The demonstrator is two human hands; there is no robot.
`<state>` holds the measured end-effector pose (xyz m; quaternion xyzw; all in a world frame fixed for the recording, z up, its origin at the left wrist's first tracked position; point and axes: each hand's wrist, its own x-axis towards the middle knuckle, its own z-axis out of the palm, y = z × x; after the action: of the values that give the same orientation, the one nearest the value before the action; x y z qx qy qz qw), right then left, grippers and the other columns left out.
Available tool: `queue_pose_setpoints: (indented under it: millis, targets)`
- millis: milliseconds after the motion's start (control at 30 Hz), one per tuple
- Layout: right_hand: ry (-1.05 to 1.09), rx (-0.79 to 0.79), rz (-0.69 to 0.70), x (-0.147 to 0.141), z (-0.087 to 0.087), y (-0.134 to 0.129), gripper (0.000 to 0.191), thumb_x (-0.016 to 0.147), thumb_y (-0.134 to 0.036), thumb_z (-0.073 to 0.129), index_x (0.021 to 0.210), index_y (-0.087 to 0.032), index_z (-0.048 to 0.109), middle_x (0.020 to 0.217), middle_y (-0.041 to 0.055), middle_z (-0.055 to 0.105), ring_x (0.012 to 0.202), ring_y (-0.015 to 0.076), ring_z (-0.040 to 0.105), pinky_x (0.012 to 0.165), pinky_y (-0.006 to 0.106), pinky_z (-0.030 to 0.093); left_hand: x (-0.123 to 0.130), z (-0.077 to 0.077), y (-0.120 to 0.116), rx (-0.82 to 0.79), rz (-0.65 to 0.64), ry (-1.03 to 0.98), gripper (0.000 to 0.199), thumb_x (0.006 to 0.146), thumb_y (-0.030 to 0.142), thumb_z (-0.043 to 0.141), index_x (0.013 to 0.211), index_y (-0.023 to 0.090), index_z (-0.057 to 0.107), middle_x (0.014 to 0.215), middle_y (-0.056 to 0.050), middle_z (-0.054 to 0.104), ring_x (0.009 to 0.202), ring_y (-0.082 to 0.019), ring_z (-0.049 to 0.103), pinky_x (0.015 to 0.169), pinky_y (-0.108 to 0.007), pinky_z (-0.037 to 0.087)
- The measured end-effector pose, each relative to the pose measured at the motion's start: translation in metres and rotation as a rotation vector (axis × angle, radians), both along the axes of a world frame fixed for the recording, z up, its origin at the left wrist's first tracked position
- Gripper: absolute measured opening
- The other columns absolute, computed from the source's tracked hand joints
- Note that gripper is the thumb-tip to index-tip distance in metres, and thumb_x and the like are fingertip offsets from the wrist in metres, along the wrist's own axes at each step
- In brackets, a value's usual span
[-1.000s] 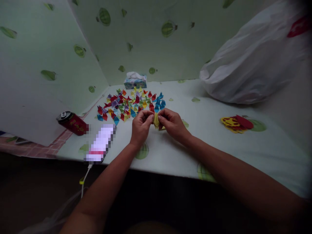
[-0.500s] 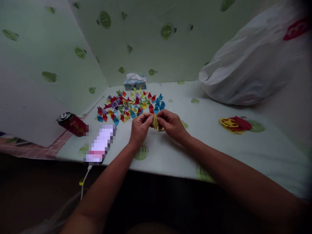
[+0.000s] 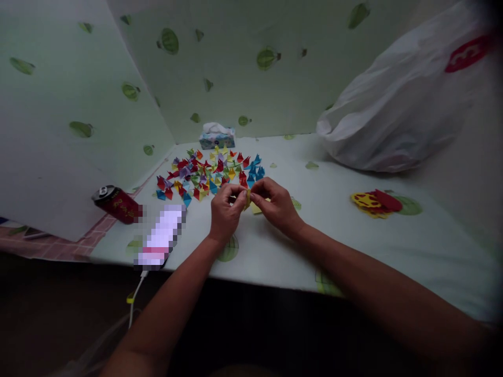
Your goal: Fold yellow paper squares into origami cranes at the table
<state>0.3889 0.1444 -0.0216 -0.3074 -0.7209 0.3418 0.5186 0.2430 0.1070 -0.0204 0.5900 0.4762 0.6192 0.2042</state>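
Note:
A small folded yellow paper (image 3: 247,199) is pinched between my two hands above the table. My left hand (image 3: 227,211) grips its left side with thumb and fingers. My right hand (image 3: 275,204) holds the right side with closed fingertips, which partly hide the paper. Under my right hand lies another piece of yellow paper (image 3: 257,208), flat on the table. Just beyond my hands, many small folded paper pieces (image 3: 204,173) in red, blue, yellow, green and purple are spread in a cluster.
A tissue box (image 3: 217,140) stands behind the cluster. At the left are a tilted dark red can (image 3: 120,205) and a phone (image 3: 163,235) with a cable. On the right lie red and yellow cutouts (image 3: 375,203), with a white plastic bag (image 3: 389,110) behind.
The yellow paper between my fingers has turned and now shows narrower. My fingers have shifted slightly, and more of the flat yellow paper shows. The whole view has moved a little.

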Motion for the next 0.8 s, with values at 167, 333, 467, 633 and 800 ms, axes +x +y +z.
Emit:
queue_pose_setpoints:
  millis: [167, 333, 467, 633, 800]
  targets:
    - [-0.057, 0.070, -0.047, -0.0004, 0.0030, -0.0039, 0.010, 0.085, -0.022, 0.061, 0.077, -0.021, 0.056, 0.077, 0.0019, 0.058, 0.071, 0.0163, 0.055, 0.068, 0.032, 0.043, -0.0013, 0.0013, -0.0014, 0.084, 0.025, 0.135, 0.009, 0.090, 0.025, 0.066, 0.082, 0.020, 0.068, 0.084, -0.002, 0.065, 0.076, -0.013, 0.058, 0.068, -0.026, 0.047]
    - [-0.085, 0.080, -0.077, -0.0004, 0.0041, -0.0068, 0.011, 0.085, -0.019, 0.057, 0.074, -0.021, 0.055, 0.075, 0.0016, 0.058, 0.070, 0.0160, 0.055, 0.068, 0.031, 0.043, -0.0014, -0.0012, -0.0012, 0.095, 0.014, 0.177, 0.010, 0.091, 0.026, 0.066, 0.083, 0.020, 0.068, 0.083, -0.002, 0.065, 0.074, -0.013, 0.057, 0.068, -0.026, 0.046]
    - [-0.076, 0.058, -0.080, -0.0001, 0.0042, -0.0065, 0.010, 0.084, -0.019, 0.058, 0.074, -0.021, 0.057, 0.074, 0.0013, 0.060, 0.069, 0.0155, 0.055, 0.068, 0.031, 0.044, -0.0012, -0.0024, -0.0011, 0.074, 0.021, 0.179, 0.011, 0.091, 0.028, 0.066, 0.084, 0.020, 0.068, 0.082, -0.002, 0.065, 0.072, -0.013, 0.057, 0.067, -0.026, 0.046]
    - [0.067, -0.162, 0.089, 0.0005, 0.0004, -0.0027, 0.018, 0.088, -0.034, 0.061, 0.079, -0.019, 0.063, 0.073, 0.0019, 0.063, 0.067, 0.0152, 0.059, 0.067, 0.032, 0.049, -0.0034, -0.0065, 0.0020, -0.032, -0.017, 0.025, 0.013, 0.090, 0.032, 0.066, 0.089, 0.019, 0.070, 0.082, -0.002, 0.066, 0.071, -0.013, 0.059, 0.065, -0.025, 0.048]
    - [0.287, -0.446, 0.292, -0.0003, -0.0017, -0.0002, 0.032, 0.080, -0.048, 0.075, 0.081, -0.018, 0.066, 0.071, 0.0005, 0.066, 0.063, 0.0128, 0.062, 0.064, 0.030, 0.055, -0.0038, -0.0057, 0.0043, -0.151, -0.193, -0.213, 0.022, 0.086, 0.040, 0.070, 0.088, 0.018, 0.068, 0.070, 0.001, 0.063, 0.056, -0.009, 0.052, 0.053, -0.022, 0.045]
